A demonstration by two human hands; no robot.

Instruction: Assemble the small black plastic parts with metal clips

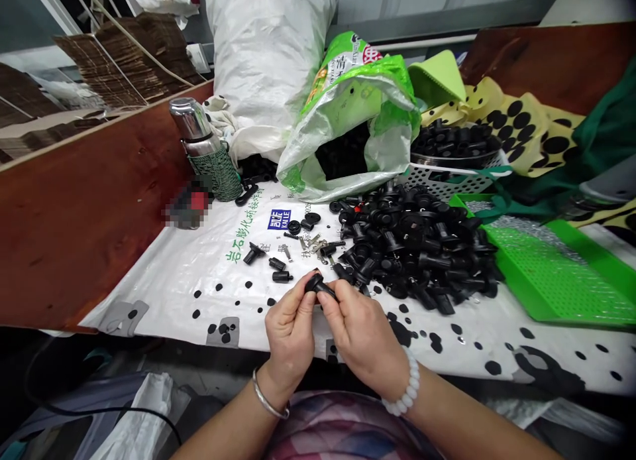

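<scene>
Where the table runs left of the grip: a steel vacuum flask (195,125) in a green woven sleeve stands upright beside a reddish-brown wooden board (74,228); next to the flask, a small object (189,205) is pixelated beyond telling.

Just left of the grip: loose black plastic pieces (273,264) and tiny metal bits (311,244) lie on a white woven sheet (163,301).

Writing: the sheet carries green Chinese characters and a blue label (278,220) reading "KAI LE".

Left hand: the left hand (291,331), with a silver bangle (268,394) at the wrist, is closed on the black plastic part (318,286).

Right hand: the right hand (360,334), with a white bead bracelet (405,387), pinches the same part from the other side.

Grip: the part sits between both hands' fingertips, above the sheet, with one end pointing right.

Right of the grip: a heap of black plastic parts (412,248) nearly reaches the right hand.

Beyond the heap: a green-and-white printed plastic bag (358,115) slumps open, a steel bowl of black parts (450,145) sits in a white basket (437,181), and a green plastic tray (561,281) lies far right.
</scene>
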